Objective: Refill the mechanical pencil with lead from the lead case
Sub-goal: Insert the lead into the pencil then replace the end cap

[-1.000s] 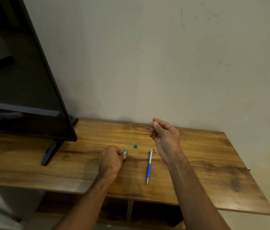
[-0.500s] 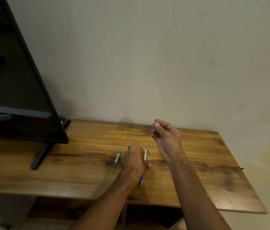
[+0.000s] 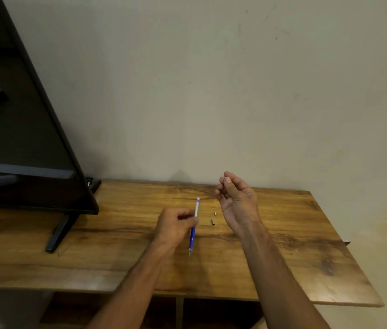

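My left hand [image 3: 175,225] grips a blue and white mechanical pencil [image 3: 192,238] around its middle. The pencil is lifted off the wooden table [image 3: 116,257], white end up and away from me, tip pointing down towards me. My right hand [image 3: 237,200] hovers to the right of it, palm turned left. Its thumb and fingertips pinch what looks like a thin dark lead, which is barely visible. Two small metal pencil parts [image 3: 212,222] lie on the table between my hands. The lead case is out of sight.
A large black TV [image 3: 21,138] on a stand [image 3: 57,236] fills the left side of the table. A plain wall runs close behind. The table's front edge and right corner [image 3: 377,302] are near, with open shelves below.
My left hand has let go of the lead case, moved right, and picked the pencil up off the table. My right hand has kept its pinch and stayed in about the same place.
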